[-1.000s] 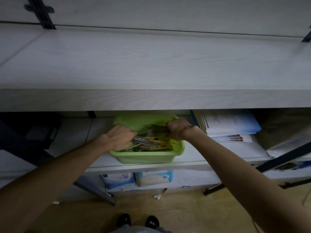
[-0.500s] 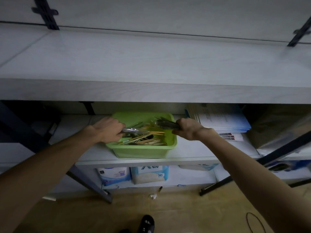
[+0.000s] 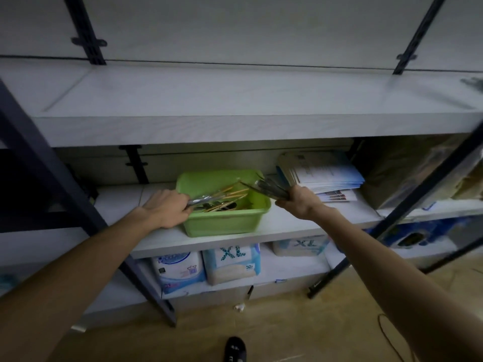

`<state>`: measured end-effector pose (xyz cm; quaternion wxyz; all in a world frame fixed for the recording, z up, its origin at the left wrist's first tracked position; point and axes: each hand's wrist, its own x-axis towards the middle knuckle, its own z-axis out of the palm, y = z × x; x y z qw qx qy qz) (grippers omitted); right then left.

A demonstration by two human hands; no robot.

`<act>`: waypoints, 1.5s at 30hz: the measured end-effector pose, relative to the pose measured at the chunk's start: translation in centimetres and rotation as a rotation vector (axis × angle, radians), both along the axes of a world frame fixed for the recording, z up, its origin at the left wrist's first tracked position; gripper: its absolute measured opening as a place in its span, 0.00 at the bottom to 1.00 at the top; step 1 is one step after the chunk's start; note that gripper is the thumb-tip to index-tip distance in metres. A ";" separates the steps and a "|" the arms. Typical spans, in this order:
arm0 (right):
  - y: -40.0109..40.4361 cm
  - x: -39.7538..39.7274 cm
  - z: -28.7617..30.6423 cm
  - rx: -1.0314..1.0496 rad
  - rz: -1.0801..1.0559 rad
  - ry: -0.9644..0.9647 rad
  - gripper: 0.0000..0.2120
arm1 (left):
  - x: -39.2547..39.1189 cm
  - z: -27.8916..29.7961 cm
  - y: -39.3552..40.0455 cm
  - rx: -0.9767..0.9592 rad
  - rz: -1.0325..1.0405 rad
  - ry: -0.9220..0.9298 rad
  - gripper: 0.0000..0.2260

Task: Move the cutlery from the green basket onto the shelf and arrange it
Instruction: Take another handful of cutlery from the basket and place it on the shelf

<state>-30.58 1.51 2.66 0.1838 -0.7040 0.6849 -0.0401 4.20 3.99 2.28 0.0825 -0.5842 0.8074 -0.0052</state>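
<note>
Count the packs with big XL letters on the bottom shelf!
2. One white-and-blue XL pack sits below the green plastic basket; the other XL pack lies further right. More may be hidden behind.

Both hands grip cutlery bundles, seemingly metal, over green basket [image 3: 224,220]: left hand [image 3: 167,209], right hand [image 3: 298,202].

Dim storeroom: pale wall [image 3: 261,27] at 12 o'clock carrying black bracket rails [image 3: 85,30]; tan floor [image 3: 287,327] at 6 o'clock; dark frame post [image 3: 39,163] at 9 o'clock.
</note>
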 end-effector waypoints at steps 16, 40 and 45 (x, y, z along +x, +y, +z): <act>10.8 -4.2 -0.4 -0.142 -0.189 -0.457 0.16 | -5.2 0.5 7.5 0.056 -0.025 0.312 0.10; 19.6 -48.2 17.5 -0.639 -0.500 -1.043 0.13 | -61.6 18.8 6.2 0.434 -0.265 1.449 0.06; 17.3 -55.1 19.5 -0.586 -0.570 -1.056 0.11 | -69.4 21.9 2.3 0.624 -0.187 1.449 0.05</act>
